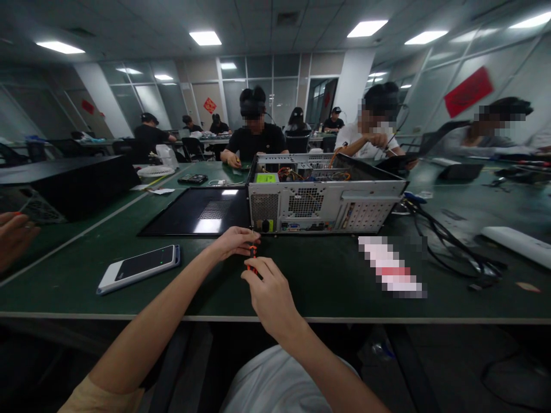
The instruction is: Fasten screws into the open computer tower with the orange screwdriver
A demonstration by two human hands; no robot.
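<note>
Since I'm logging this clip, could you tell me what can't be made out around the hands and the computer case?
- Head view: small orange-and-black tool is mostly covered by left hand and right hand; its tip is hidden.
- Rear ports of the computer case are too small to read.
- Paper on the green table is pixelated.

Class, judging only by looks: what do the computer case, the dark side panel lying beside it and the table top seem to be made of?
Computer case: probably bare sheet metal, dull silver-grey, punched with vent holes and slot cut-outs.
Side panel: likely painted or coated metal, glossy black, mirroring the ceiling lights, with a perforated patch.
Table top: a dark green matte surface, perhaps a rubber or laminate mat; uncertain.
</note>
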